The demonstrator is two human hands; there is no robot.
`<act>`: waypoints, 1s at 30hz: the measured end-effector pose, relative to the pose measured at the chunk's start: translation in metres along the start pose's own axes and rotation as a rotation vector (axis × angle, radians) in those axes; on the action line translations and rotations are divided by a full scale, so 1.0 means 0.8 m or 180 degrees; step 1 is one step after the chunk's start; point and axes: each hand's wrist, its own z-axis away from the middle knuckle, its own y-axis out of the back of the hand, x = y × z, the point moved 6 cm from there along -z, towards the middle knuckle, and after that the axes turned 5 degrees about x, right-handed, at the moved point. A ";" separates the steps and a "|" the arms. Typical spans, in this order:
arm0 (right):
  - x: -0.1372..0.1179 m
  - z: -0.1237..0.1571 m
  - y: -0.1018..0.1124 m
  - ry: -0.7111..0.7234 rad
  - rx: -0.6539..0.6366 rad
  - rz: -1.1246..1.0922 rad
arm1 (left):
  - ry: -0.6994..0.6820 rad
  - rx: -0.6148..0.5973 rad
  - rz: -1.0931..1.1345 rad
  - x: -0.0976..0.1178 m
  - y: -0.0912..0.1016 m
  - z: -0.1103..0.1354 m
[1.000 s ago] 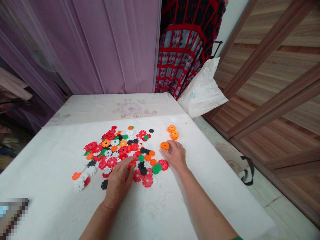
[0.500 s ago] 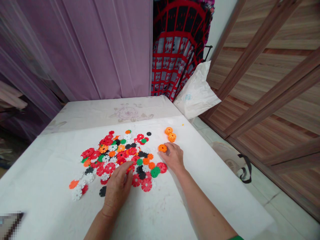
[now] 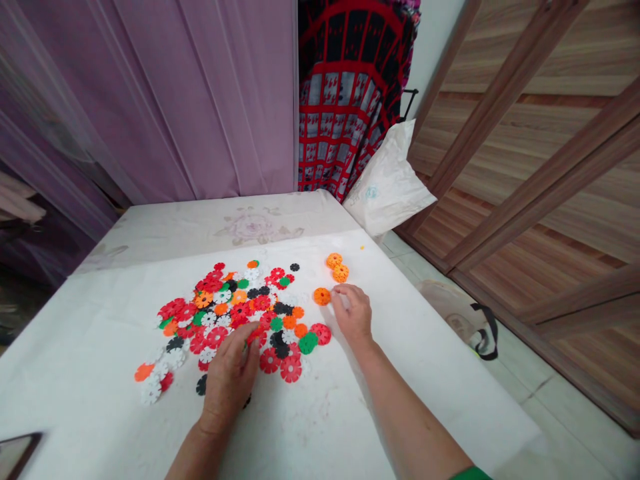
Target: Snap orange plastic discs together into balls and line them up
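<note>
My left hand [image 3: 233, 367] is over the near side of a loose pile of flower-shaped notched plastic discs in red, white, black, green and orange. Its fingers curl toward the thumb around a red notched disc [image 3: 255, 333], which they partly hide. My right hand [image 3: 355, 315] is right of the pile, thumb and fingers apart, holding nothing. Just left of its fingertips, an orange notched disc [image 3: 322, 297] lies on the white cover. Farther back, two touching orange clusters of discs [image 3: 335, 261] lie together. A green disc [image 3: 308, 343] overlaps a red one at the pile's right edge.
A white cover [image 3: 410, 373] lies over a flowered cloth [image 3: 253, 227] on the table. Beyond its right edge are a white bag [image 3: 390, 187], a clear bag with a black strap [image 3: 457, 317] and wooden doors [image 3: 540, 167]. A dark-edged object [image 3: 19, 457] shows at lower left.
My right hand has let go of the orange disc and drawn slightly right, leaving it on the cover. The left hand stays nearly in place. The view has shifted slightly.
</note>
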 end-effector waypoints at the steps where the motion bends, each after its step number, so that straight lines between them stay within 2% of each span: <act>1: -0.009 0.001 0.008 0.0177 0.0075 -0.0034 | 0.0070 0.0026 0.0011 -0.003 0.001 0.000; 3: -0.025 0.006 0.016 0.0493 0.0037 -0.0119 | 0.0204 0.0121 0.0023 -0.009 0.006 -0.001; 5: -0.030 0.009 0.019 0.0509 -0.0002 -0.0263 | 0.0338 0.0222 0.0026 -0.014 0.011 -0.002; 7: -0.018 0.008 0.018 0.0116 0.0062 -0.0509 | 0.0504 0.0302 0.0014 -0.020 0.017 -0.003; 10: 0.020 0.006 0.011 -0.0945 0.0225 -0.1018 | 0.0808 0.0357 -0.0046 -0.033 0.027 -0.004; 12: 0.041 0.008 0.006 -0.1485 0.0338 -0.1337 | 0.0989 0.0418 -0.0058 -0.043 0.034 -0.004; 14: 0.050 0.007 0.005 -0.1667 0.0394 -0.1535 | 0.1134 0.0534 -0.0002 -0.053 0.040 -0.003; 20: 0.044 0.008 0.006 -0.1601 0.0301 -0.1514 | 0.1436 0.0682 -0.0114 -0.081 0.050 0.001; 22: 0.042 0.010 0.005 -0.1560 0.0231 -0.1471 | 0.1378 0.0722 -0.0254 -0.086 0.051 0.001; 24: 0.041 0.012 0.004 -0.1539 0.0153 -0.1374 | 0.1138 0.0632 -0.0364 -0.085 0.046 -0.002; 26: 0.040 0.013 0.002 -0.1501 0.0067 -0.1266 | 0.0740 0.0380 -0.0464 -0.076 0.036 -0.005; 30: 0.037 0.014 0.002 -0.1450 -0.0009 -0.1101 | 0.0351 0.0037 -0.0750 -0.057 0.021 -0.002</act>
